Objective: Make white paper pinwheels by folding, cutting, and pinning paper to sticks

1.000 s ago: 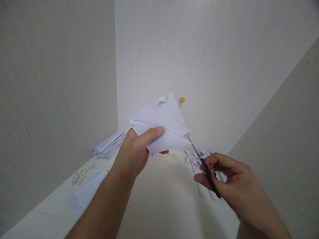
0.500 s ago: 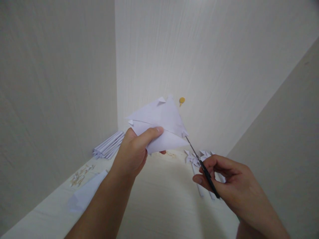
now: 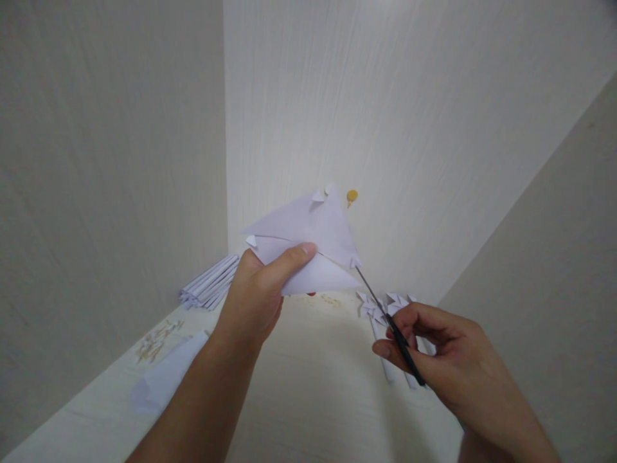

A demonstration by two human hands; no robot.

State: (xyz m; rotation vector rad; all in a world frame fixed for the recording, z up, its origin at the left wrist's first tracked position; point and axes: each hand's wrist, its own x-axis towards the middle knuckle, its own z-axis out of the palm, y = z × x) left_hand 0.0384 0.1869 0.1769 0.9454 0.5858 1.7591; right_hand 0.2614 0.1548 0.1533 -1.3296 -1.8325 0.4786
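Note:
My left hand point(image 3: 263, 283) pinches a white paper sheet point(image 3: 301, 218), its thumb flat on top and its fingers mostly hidden underneath. Slits run in from the sheet's corners, and small bits at several of its tips are folded up. In my right hand point(image 3: 446, 347) is a pair of scissors point(image 3: 401, 347), black-handled with slim metal blades and seen nearly edge-on. The blade tips touch or lie very close to the small flap at the paper's right corner; I cannot tell which.
Rolled white paper sticks point(image 3: 209, 283) lie at the back left. Nearer are a pile of small pale and brown pieces point(image 3: 157, 339) and loose white paper point(image 3: 166, 373). Paper pinwheels point(image 3: 371, 308) on sticks lie behind my right hand. A yellow round piece point(image 3: 352, 195) is on the back wall.
The paper has shifted and tilted slightly, its right corner moving a little left. The scissor tips have followed that corner. Both hands keep their holds.

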